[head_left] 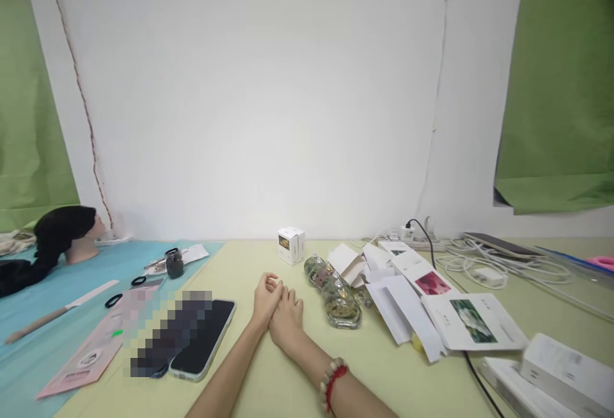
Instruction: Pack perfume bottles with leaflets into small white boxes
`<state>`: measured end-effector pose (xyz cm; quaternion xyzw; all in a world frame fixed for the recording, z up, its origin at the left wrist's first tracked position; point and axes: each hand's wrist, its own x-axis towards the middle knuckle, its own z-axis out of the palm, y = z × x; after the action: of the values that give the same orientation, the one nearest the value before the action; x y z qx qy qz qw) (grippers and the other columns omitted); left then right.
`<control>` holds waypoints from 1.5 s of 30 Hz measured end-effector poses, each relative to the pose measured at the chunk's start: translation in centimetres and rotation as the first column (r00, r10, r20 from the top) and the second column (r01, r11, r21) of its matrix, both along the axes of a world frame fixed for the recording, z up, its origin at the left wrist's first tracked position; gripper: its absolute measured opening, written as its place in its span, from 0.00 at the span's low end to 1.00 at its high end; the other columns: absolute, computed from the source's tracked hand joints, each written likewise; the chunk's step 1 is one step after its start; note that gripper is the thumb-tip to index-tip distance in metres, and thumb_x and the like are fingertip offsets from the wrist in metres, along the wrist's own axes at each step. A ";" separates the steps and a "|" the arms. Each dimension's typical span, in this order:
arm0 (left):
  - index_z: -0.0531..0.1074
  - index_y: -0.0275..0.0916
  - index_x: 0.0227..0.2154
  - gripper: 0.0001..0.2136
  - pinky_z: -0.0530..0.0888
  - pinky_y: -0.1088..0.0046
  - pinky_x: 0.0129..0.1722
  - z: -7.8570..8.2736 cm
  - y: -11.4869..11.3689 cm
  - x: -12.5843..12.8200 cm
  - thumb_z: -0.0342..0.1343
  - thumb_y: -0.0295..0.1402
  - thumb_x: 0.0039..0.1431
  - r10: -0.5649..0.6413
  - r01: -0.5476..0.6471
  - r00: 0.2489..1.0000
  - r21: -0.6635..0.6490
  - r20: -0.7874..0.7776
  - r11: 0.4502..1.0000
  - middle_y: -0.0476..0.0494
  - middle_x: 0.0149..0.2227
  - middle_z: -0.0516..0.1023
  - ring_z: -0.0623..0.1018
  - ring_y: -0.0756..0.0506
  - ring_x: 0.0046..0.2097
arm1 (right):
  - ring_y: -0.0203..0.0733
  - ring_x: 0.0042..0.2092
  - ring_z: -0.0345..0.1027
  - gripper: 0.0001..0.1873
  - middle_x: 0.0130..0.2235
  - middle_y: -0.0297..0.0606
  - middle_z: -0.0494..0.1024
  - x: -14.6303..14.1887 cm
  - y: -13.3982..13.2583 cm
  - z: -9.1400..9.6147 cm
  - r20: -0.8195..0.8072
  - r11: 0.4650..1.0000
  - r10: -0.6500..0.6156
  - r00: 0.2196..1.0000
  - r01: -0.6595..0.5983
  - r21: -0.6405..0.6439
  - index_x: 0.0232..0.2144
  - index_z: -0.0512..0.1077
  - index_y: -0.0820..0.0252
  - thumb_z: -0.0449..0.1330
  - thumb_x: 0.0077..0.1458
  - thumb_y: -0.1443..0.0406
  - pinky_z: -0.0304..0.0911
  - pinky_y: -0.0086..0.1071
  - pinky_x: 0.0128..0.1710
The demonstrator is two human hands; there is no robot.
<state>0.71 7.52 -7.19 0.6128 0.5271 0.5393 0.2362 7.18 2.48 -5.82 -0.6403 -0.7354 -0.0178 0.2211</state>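
Note:
My left hand and my right hand rest together on the pale yellow table, touching side by side. On both hands the fingers are loosely curled in, and nothing shows in either. A red and beaded bracelet circles my right wrist. A black phone lies face up just left of my left hand. To the right of my right hand, a row of glass jars holds green and yellow contents.
A small white box stands behind the hands. Flattened white cartons, a power strip and white cables crowd the right. On the blue cloth at left lie a wig head, knife, dark jar and pink sheet.

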 end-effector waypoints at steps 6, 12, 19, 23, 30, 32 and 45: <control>0.58 0.39 0.48 0.25 0.70 0.71 0.40 0.0 4.9 -0.2 0.55 0.41 0.47 0.027 -0.027 0.999 -0.028 -0.029 0.999 0.42 0.40 0.70 0.73 0.48 0.40 | 0.52 0.47 0.59 0.21 0.45 0.52 0.70 0.3 2.4 -0.3 -0.080 0.997 0.072 0.994 -0.072 0.006 0.49 0.66 0.65 0.45 0.53 0.72 0.51 0.43 0.45; 0.50 0.38 0.54 0.41 0.59 0.60 0.52 0.5 10.9 1.0 0.61 0.46 0.38 0.079 -0.091 0.990 -0.104 -0.116 0.990 0.34 0.51 0.66 0.66 0.38 0.54 | 0.53 0.46 0.59 0.16 0.43 0.49 0.71 0.1 2.4 -0.3 -0.131 0.994 0.098 0.987 -0.102 -0.027 0.41 0.69 0.63 0.49 0.51 0.67 0.51 0.46 0.46; 0.56 0.40 0.48 0.32 0.54 0.57 0.53 0.7 14.0 2.5 0.59 0.47 0.41 0.053 -0.081 0.971 -0.111 -0.234 0.990 0.36 0.49 0.70 0.67 0.37 0.53 | 0.55 0.48 0.58 0.20 0.47 0.51 0.68 -0.2 2.9 -0.3 -0.110 0.990 0.086 0.990 -0.097 -0.104 0.45 0.67 0.65 0.49 0.49 0.67 0.50 0.48 0.48; 0.55 0.39 0.47 0.30 0.55 0.60 0.52 0.5 12.8 2.1 0.58 0.46 0.42 0.122 -0.151 0.963 -0.106 -0.241 0.983 0.34 0.50 0.68 0.66 0.38 0.54 | 0.52 0.46 0.59 0.17 0.44 0.48 0.69 0.0 2.7 -0.4 -0.113 0.991 0.116 0.987 -0.123 -0.053 0.42 0.68 0.63 0.49 0.49 0.67 0.52 0.45 0.46; 0.50 0.37 0.49 0.33 0.55 0.60 0.54 0.4 8.4 1.3 0.57 0.46 0.43 0.228 -0.259 0.946 -0.118 -0.229 0.959 0.31 0.53 0.62 0.61 0.37 0.58 | 0.43 0.39 0.62 0.05 0.33 0.38 0.71 1.1 2.0 -0.2 -0.161 0.967 0.251 0.954 -0.256 -0.007 0.23 0.68 0.60 0.56 0.44 0.64 0.53 0.35 0.41; 0.49 0.37 0.50 0.34 0.54 0.60 0.54 0.4 7.0 1.0 0.58 0.45 0.43 0.235 -0.267 0.946 -0.123 -0.222 0.956 0.30 0.54 0.61 0.60 0.37 0.58 | 0.39 0.37 0.63 0.06 0.30 0.35 0.72 1.6 1.5 0.0 -0.163 0.940 0.334 0.929 -0.341 -0.017 0.20 0.67 0.60 0.57 0.43 0.64 0.53 0.32 0.39; 0.53 0.36 0.47 0.34 0.57 0.63 0.52 0.6 -0.4 0.1 0.60 0.46 0.39 0.217 -0.246 0.948 -0.104 -0.235 0.964 0.32 0.51 0.65 0.63 0.37 0.56 | 0.33 0.26 0.61 0.08 0.30 0.33 0.68 4.8 -2.7 1.5 -0.409 0.884 0.444 0.797 -0.316 0.344 0.33 0.66 0.59 0.49 0.53 0.63 0.57 0.27 0.27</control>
<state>0.83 7.15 -6.56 0.5857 0.6530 0.4557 0.1511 11.95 -0.23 -4.34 -0.4281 -0.7635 0.0898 0.4751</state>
